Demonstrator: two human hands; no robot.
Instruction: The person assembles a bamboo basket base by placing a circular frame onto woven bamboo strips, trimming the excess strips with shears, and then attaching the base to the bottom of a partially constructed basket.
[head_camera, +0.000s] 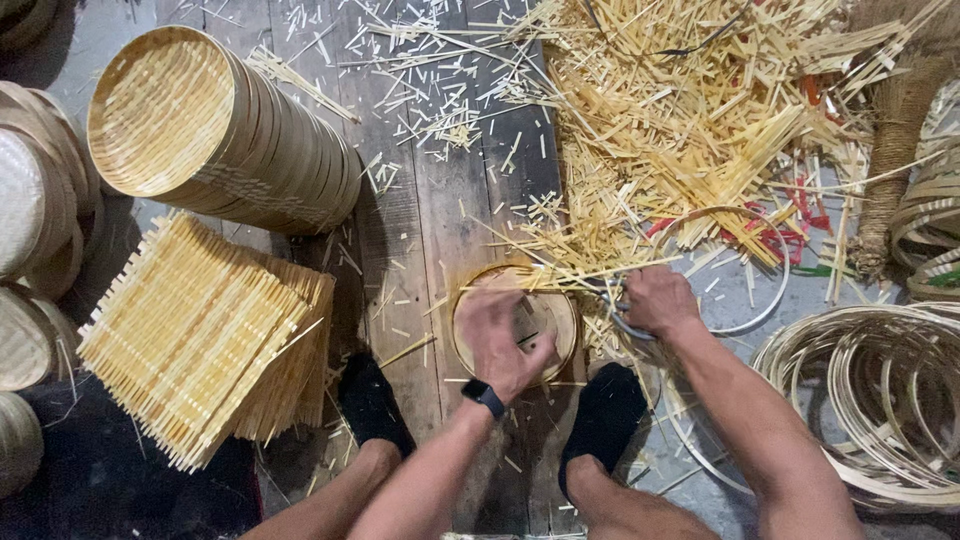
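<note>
Bamboo tray (545, 320), small and round, lies on the wooden floor (420, 230) between two black-socked feet, pressed flat under the spread left hand (500, 335). Just beside its rim, the right hand (655, 300) is closed around a metal tool (625, 325), amid scattered bamboo offcuts (690, 120).

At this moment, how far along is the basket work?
Done: a stack of finished round trays lies on its side, top left. In hand: the left hand presses a small round tray on the floor while the right hand works a tool, mostly hidden, at its rim. Left: a pile of woven square mats and loose hoops wait unused.
</note>
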